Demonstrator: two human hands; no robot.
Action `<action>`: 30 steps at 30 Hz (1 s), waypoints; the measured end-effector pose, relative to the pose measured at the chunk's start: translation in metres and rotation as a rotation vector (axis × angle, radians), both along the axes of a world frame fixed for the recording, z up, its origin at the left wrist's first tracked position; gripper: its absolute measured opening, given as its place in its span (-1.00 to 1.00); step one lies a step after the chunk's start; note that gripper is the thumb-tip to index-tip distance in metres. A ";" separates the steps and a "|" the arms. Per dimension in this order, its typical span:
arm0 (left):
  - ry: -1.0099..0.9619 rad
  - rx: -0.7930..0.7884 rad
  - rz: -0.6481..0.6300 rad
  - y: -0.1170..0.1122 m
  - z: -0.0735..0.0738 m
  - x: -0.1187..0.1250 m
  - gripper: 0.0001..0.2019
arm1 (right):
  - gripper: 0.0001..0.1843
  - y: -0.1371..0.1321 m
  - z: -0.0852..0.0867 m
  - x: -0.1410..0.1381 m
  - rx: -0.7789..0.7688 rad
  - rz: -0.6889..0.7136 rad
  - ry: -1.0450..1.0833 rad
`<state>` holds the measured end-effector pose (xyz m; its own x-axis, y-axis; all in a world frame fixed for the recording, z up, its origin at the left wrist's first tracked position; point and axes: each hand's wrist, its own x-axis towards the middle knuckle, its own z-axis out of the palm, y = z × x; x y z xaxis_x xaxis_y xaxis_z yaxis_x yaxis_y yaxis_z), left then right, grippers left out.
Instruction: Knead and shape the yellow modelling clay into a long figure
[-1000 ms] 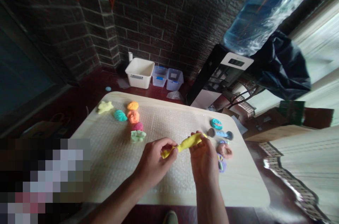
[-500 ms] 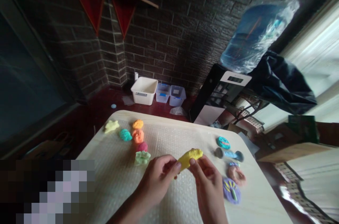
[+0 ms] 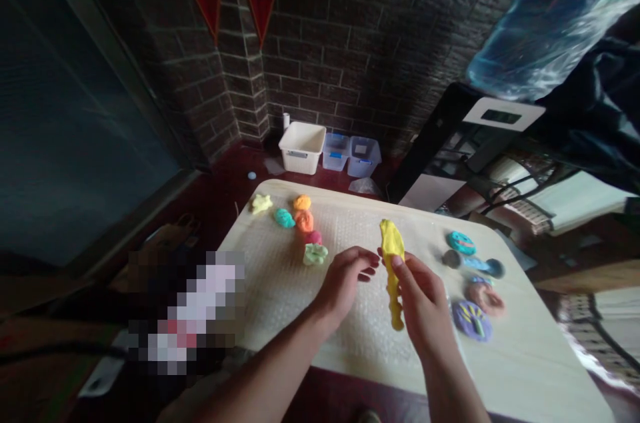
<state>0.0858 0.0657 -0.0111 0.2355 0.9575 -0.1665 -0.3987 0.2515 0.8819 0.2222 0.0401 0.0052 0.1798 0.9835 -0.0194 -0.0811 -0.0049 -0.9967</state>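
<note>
My right hand (image 3: 425, 286) pinches a long piece of yellow modelling clay (image 3: 393, 243) between thumb and fingers. The clay stands nearly upright, broad at the top, with a narrow, wavy-edged strip hanging below the thumb. Just left of it is my left hand (image 3: 347, 280), its fingers loosely bent and apart, holding nothing. On the right of the table lie a purple clay disc (image 3: 473, 321) with yellow strips, a pink clay ring (image 3: 486, 298), a blue-grey dumbbell-shaped piece (image 3: 474, 264) and a teal clay disc (image 3: 461, 242).
Bubble wrap (image 3: 345, 330) covers much of the wooden table (image 3: 530, 350). Left of my hands lie several clay lumps, among them a pale green one (image 3: 315, 254), a coral one (image 3: 303, 220) and a yellow star shape (image 3: 261, 204). Plastic bins (image 3: 303, 150) and a water dispenser (image 3: 440, 150) stand beyond.
My left hand has let go of the yellow clay and moved left of it. The piece has turned from slanting to nearly upright in my right hand, and its long strip now shows. The view has shifted.
</note>
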 end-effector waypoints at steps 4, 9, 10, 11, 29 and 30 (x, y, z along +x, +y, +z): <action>-0.024 0.100 0.064 0.002 0.007 -0.012 -0.82 | -0.55 0.003 0.005 -0.010 -0.011 0.056 -0.103; -0.197 0.034 0.198 0.005 0.012 -0.021 -0.71 | -0.53 0.003 0.004 -0.028 0.006 0.137 -0.023; -0.261 0.004 0.229 0.007 0.013 -0.024 -0.71 | -0.54 0.003 0.003 -0.030 0.008 0.170 -0.025; -0.326 -0.022 0.251 0.009 0.014 -0.027 -0.73 | -0.56 0.002 0.001 -0.032 0.010 0.205 -0.037; -0.786 -0.478 0.293 0.028 0.020 -0.050 -0.55 | -0.83 -0.006 -0.013 -0.055 0.228 0.166 -0.640; -0.795 -0.475 0.293 0.028 0.020 -0.051 -0.55 | -0.80 -0.006 -0.013 -0.054 0.237 0.166 -0.656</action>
